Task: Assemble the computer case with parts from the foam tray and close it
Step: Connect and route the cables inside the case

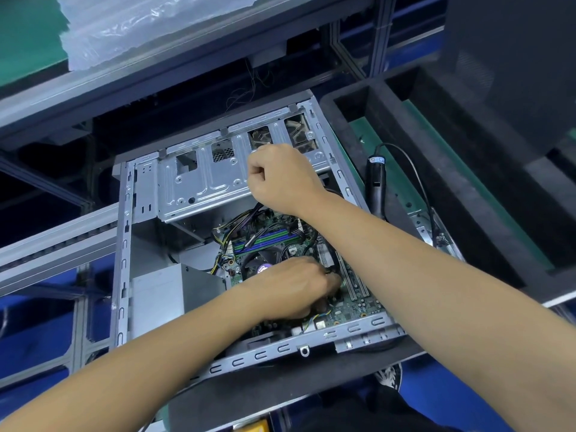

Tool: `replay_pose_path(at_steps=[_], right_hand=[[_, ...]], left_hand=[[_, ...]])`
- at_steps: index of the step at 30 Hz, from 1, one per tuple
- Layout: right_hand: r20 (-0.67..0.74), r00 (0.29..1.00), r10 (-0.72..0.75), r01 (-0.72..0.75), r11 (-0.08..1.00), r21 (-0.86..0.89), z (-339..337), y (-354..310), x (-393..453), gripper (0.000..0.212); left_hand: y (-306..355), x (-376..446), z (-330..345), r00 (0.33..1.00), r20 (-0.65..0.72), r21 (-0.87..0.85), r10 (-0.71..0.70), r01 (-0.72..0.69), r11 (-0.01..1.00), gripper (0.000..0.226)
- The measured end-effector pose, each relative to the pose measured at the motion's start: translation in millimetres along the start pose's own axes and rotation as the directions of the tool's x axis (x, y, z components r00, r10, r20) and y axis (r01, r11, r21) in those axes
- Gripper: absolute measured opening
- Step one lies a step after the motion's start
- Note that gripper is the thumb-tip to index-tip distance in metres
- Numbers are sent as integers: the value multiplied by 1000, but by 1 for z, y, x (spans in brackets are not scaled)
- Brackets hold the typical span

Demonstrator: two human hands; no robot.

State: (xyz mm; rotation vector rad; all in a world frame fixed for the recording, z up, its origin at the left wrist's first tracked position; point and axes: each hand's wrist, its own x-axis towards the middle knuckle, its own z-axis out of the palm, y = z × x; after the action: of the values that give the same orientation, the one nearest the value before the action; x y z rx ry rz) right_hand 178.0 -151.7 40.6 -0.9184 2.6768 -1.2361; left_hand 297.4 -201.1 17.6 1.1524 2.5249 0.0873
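At the far left, a stack of clear plastic bags lies on a green surface above the line. Below it, the open computer case lies on its side in the middle of the worktop, its side panel off. A grey power supply sits in its near left corner. The left hand reaches down onto the motherboard, just right of the CPU fan; its fingers curl among the cables there, but what they hold is hidden. Farther back, the right hand hovers as a closed fist over the metal drive cage, and I cannot tell whether it grips anything. Right of the case, an electric screwdriver with its cord lies in the black foam tray. A dark panel stands at the far right.
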Motion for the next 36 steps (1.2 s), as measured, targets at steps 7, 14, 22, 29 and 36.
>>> replay_pose_path(at_steps=[7,14,22,29,36], right_hand=[[2,1000,8,-8,1000,2,0,0,0,29],[-3,1000,26,-26,1000,7,0,1,-1,15],[3,1000,22,-23,1000,15,0,1,0,27],[10,1000,16,-16,1000,17,-2,-1,-1,32],[5,1000,19,-19,1000,10,-2,-1,0,22]], left_hand=[[0,3,4,999,-22,-124,-43,40,991,21],[2,5,14,987,99,21,-126,125,992,8],[7,7,14,971,196,189,-135,98,977,6],[5,6,16,987,129,58,-101,94,994,13],[9,7,14,988,125,75,-95,86,993,8]])
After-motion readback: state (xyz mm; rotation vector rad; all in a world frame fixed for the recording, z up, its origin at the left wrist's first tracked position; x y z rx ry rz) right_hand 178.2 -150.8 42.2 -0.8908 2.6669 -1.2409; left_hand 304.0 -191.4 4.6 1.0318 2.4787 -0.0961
